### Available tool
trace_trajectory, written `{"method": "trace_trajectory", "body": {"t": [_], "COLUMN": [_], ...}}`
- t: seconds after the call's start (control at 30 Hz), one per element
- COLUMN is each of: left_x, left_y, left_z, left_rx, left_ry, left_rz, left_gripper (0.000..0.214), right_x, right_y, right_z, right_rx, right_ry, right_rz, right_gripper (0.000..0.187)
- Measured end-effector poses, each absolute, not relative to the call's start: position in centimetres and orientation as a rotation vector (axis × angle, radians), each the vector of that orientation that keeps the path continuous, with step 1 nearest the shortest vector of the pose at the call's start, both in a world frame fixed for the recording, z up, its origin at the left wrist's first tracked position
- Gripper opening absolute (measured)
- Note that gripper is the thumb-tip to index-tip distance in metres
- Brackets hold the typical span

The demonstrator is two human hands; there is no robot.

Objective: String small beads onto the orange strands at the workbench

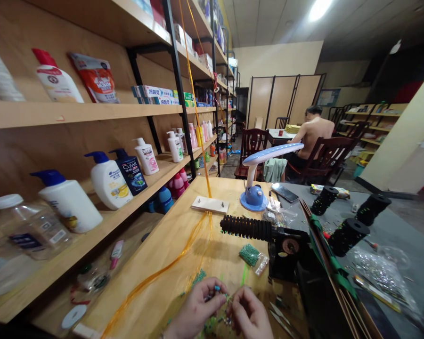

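My left hand (pixel 203 306) is closed in a pinch near the table's front edge, with a few small beads (pixel 217 287), blue and dark, at its fingertips. Close beside it, my right hand (pixel 249 313) has thumb and fingers pressed together; what they grip is too small to make out. A pale yellow-green bit shows between the hands. Loose green beads (pixel 199 277) lie just beyond the left hand, and more are scattered beneath both. A clear bag of green beads (pixel 249 254) rests farther out. Orange threads (pixel 169 268) run across the wood from under a pale clamp bar (pixel 209 205).
A black ribbed roller (pixel 247 228) on a dark stand juts over the table's right side. Scissors (pixel 281 319) lie right of my hands. A blue lamp (pixel 253 197) stands behind. Shelves of bottles (pixel 108 181) line the left. A person (pixel 313 134) sits far back.
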State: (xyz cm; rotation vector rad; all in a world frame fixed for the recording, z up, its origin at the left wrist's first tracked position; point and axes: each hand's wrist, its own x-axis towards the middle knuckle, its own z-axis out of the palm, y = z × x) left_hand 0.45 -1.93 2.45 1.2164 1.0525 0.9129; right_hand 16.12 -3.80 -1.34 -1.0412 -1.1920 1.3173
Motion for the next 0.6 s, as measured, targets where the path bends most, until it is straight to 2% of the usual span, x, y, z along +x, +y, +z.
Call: {"method": "trace_trajectory", "body": {"t": [0.6], "left_x": [0.3], "left_y": [-1.6], "left_z": [1.7], "left_rx": [1.156], "left_ry": [1.013], "left_rz": [0.923], "left_gripper": [0.045], "right_x": [16.1], "right_y": [-4.0], "right_z": [-0.4], "right_rx": [-1.0], "right_ry": [-1.088], "right_rz": [1.435], "right_gripper": [0.053]}}
